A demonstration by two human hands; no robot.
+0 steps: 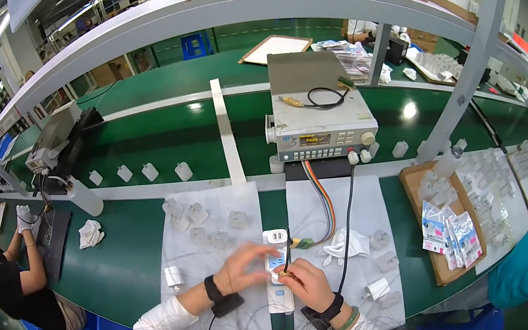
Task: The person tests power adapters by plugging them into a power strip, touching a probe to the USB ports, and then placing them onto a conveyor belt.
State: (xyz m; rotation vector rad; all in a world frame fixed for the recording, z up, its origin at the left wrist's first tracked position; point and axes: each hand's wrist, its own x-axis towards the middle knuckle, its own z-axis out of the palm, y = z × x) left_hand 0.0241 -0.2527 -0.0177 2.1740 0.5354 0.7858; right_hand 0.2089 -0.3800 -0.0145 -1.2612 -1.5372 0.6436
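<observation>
A white power strip (280,300) with blue sockets lies upright before me, a white charger (275,237) at its far end. On its left side is my left hand (241,271), thumb and fingers apart and curved over the strip's edge; nothing shows between them. My right hand (309,287) is closed over the strip, pinching a small yellowish connector (284,274) at the end of a black cable. Its fingers partly hide the connector. Ribbon wires (323,207) run from the test instrument (321,140) to a small green-and-yellow connector (301,243) beside the strip.
Clear plastic-cased chargers (197,213) stand on white sheets to both sides, with a white charger (173,278) at left and another (377,289) at right. A white glove (347,245) lies nearby. A cardboard tray (441,267) holds packets. Co-workers sit at far left and right.
</observation>
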